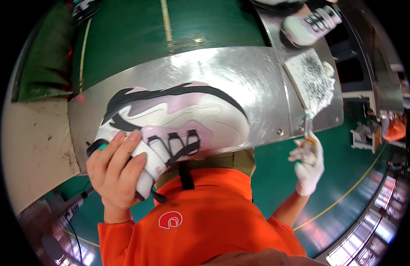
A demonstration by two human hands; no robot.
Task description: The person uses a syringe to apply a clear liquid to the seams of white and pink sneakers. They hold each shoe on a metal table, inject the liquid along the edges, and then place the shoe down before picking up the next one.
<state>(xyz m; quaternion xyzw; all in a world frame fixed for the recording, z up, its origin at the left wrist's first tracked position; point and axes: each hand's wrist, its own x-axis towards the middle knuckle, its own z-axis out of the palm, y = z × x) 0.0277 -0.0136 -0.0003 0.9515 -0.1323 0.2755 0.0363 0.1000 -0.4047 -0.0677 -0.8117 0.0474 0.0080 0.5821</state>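
Shiny metal tabletop [240, 71] with a green conveyor belt [125, 40] behind it. Second pale sneaker [309, 24] at the far right corner. White speckled glue-smeared pad [309, 77] just below it. Green floor [276, 177] with a yellow line [347, 195]. Fan [49, 235] lower left.

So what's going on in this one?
A person in an orange shirt holds a white, pink and black sneaker in the bare left hand, over a shiny metal worktable. The white-gloved right hand holds a small brush near a glue-smeared white tray. Another similar sneaker sits further back.
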